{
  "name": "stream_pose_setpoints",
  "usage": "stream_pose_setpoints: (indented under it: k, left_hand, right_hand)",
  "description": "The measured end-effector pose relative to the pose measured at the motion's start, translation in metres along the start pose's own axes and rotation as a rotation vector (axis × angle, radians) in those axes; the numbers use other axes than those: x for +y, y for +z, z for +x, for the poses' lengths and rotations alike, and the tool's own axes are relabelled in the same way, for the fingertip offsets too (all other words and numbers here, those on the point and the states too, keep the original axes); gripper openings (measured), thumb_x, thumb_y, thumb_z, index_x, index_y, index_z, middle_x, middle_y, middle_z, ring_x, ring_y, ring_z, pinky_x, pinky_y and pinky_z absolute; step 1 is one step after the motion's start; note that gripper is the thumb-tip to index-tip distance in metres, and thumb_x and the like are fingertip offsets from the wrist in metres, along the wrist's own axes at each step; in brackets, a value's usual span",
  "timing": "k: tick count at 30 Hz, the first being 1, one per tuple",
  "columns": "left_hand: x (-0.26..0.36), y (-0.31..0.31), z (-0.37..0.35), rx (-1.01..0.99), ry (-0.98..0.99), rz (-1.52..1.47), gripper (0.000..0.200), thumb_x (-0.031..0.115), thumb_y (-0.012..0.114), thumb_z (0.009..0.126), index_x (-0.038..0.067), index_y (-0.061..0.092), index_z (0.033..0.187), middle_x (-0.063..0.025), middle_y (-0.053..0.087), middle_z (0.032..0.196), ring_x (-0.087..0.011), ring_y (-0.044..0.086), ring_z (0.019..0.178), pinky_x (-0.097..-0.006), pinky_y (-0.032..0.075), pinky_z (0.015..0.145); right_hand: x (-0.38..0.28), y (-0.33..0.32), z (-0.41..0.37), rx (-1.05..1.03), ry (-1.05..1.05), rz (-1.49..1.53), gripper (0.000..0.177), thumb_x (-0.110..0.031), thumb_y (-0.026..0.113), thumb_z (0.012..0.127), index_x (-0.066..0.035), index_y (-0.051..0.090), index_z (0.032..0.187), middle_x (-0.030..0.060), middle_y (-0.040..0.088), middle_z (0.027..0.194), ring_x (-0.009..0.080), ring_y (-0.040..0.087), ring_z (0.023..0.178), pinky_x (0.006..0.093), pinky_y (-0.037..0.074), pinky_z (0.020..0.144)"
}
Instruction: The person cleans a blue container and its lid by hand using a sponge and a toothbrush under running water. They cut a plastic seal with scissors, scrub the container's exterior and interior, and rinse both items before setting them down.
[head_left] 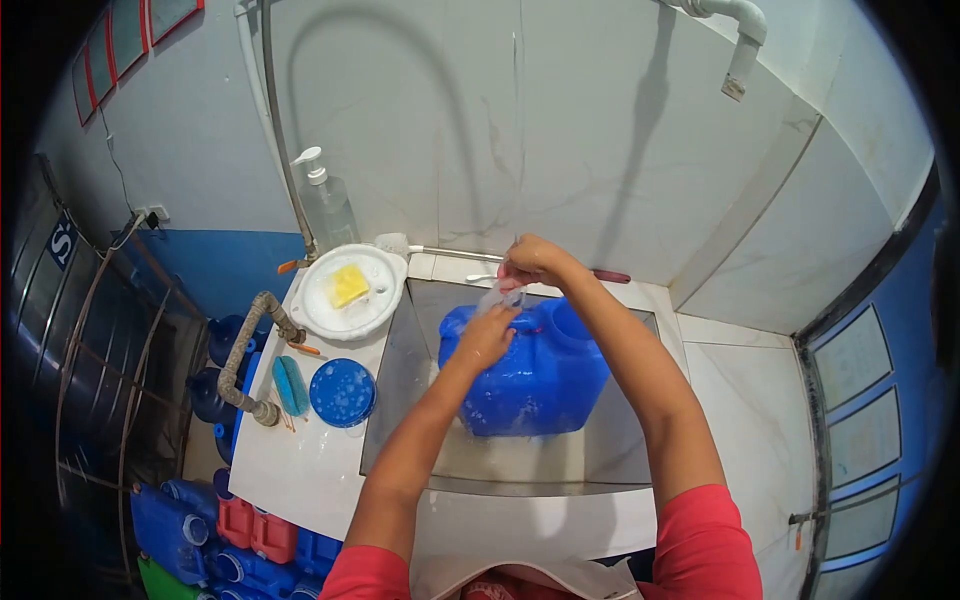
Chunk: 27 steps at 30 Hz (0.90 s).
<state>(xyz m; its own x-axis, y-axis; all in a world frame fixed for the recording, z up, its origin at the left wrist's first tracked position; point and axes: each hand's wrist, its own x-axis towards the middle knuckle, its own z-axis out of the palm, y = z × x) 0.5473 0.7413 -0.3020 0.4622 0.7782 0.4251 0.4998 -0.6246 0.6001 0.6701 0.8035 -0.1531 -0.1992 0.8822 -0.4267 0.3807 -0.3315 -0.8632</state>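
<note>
A wet blue jerry can (530, 395) stands in the sink (405, 425), its wide round mouth uncovered at the right of its top. Over the can's top left, my left hand (487, 338) has its fingers closed near the handle. My right hand (530, 263) is just above and beyond it, fingers pinched together. Between the two hands shows a whitish, translucent thing (497, 298); its kind cannot be made out, and the fingers partly cover it. A thin streak like falling water (518, 150) comes down towards my right hand.
Left of the sink are a white basin (325, 318) of suds with a yellow sponge (349, 286), a blue round lid (343, 391), a blue brush (291, 386) and a pump bottle (328, 208). A pipe (236, 370) rises at the counter's left. Several jerry cans (170, 530) lie below.
</note>
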Motion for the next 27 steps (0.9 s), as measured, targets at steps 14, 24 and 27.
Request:
stream_pose_setpoints:
  k: [14,24,27]
  left_hand:
    - [-0.016,-0.035,-0.075,-0.155,-0.788,-0.375,0.034,0.031,0.064,0.08,-0.001,0.06,0.087,-0.0063,0.056,0.058,-0.0129,0.054,0.046,-0.0273,0.042,0.04]
    - [-0.019,-0.038,-0.137,0.113,-1.008,-0.5,0.028,0.03,0.061,0.084,0.003,0.056,0.091,-0.0024,0.05,0.056,-0.0103,0.047,0.042,-0.0252,0.038,0.038]
    - [-0.024,-0.04,-0.131,0.037,-0.874,-0.423,0.032,0.03,0.062,0.084,0.002,0.061,0.098,-0.0054,0.055,0.057,-0.0137,0.053,0.047,-0.0288,0.043,0.044]
  right_hand:
    - [0.016,-0.002,0.014,-0.035,-0.044,-0.407,0.018,0.003,0.048,0.077,0.003,0.066,0.075,0.0173,0.063,0.069,0.0229,0.065,0.057,0.032,0.054,0.051]
    - [0.018,-0.002,0.028,-0.115,0.148,-0.321,0.02,0.001,0.04,0.081,0.005,0.06,0.083,0.0202,0.065,0.079,0.0241,0.066,0.058,0.0333,0.057,0.056]
    - [0.013,-0.001,0.021,-0.13,0.078,-0.246,0.019,0.002,0.041,0.079,0.004,0.06,0.083,0.0217,0.065,0.079,0.0243,0.066,0.056,0.0326,0.056,0.056]
